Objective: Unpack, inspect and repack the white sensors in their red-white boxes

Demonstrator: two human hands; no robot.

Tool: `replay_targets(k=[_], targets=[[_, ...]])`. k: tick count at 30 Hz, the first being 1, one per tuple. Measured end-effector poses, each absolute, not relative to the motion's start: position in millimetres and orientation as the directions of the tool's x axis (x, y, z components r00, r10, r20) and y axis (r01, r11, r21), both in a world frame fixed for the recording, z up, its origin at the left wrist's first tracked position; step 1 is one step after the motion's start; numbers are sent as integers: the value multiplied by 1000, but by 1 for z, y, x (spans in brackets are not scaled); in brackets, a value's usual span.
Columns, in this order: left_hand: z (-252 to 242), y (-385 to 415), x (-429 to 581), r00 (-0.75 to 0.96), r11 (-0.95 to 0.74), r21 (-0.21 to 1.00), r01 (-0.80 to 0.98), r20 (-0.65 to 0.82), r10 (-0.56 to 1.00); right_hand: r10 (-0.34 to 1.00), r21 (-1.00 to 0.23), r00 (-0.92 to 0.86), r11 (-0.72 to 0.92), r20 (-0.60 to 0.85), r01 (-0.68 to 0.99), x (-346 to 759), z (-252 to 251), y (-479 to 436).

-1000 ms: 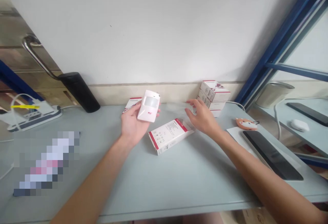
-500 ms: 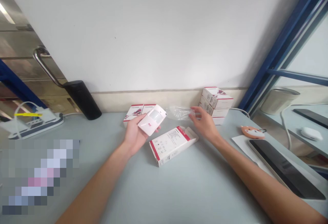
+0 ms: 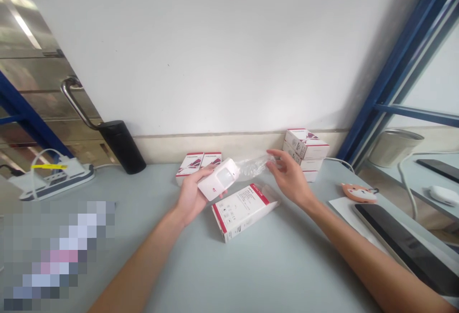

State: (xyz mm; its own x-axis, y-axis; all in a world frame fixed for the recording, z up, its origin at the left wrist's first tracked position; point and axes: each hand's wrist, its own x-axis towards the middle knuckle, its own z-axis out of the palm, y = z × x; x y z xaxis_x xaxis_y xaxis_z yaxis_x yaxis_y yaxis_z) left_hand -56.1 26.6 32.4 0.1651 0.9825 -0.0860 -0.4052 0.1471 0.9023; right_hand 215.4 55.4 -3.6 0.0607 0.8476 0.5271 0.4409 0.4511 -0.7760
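the person's left hand (image 3: 195,186) is wrapped around a white plastic gadget with rounded corners and a shiny pale window (image 3: 218,179). the fingers go under it and the thumb lies on the side near the wall. the gadget is up above the counter (image 3: 179,270), tilted, with its window end pointing up and to the right. a small red mark is on its front.

the right hand (image 3: 289,174) is pinching the end of a clear, crinkly plastic bag (image 3: 251,166). the bag stretches from those fingers over to the window end of the gadget. i can't tell if the two touch.

under the bag, a bit nearer to the person, a long white cardboard box with red ends (image 3: 242,210) lies flat on the pale gray-blue counter. its right end has a flap sticking out.

behind the left hand, two white boxes with red edges and dark red pictures (image 3: 195,162) sit side by side. a stack of white and red boxes (image 3: 306,153) stands behind the right hand, near the wall. over to the right are a flat orange and white animal-face thing (image 3: 358,192) and a black slab with a glassy top (image 3: 401,243).
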Motion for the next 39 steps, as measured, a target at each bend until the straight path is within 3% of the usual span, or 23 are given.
replay_targets(k=[9,12,15,20,24,29,35,39], targets=[[28,29,-61,187,156,919,-362,-92,978,780,-701,-40,582,624,412,214,0,51],[35,28,-60,204,138,908,-397,-59,977,773,-734,54,576,632,359,206,2,46],[40,24,-58,234,111,890,-443,-6,972,831,-838,179,471,526,274,193,7,36],[41,14,-47,322,133,898,-420,10,947,966,-958,-111,249,235,142,174,19,16],[35,8,-36,316,49,958,-281,44,948,945,-955,-153,296,289,25,172,22,12],[27,9,-30,288,-87,992,-95,111,951,885,-876,-70,466,461,123,178,19,16],[34,11,-35,306,-175,950,-257,252,918,836,-786,-179,549,520,285,182,18,18],[32,14,-37,327,-286,958,23,263,908,840,-771,-332,533,430,349,193,21,21]])
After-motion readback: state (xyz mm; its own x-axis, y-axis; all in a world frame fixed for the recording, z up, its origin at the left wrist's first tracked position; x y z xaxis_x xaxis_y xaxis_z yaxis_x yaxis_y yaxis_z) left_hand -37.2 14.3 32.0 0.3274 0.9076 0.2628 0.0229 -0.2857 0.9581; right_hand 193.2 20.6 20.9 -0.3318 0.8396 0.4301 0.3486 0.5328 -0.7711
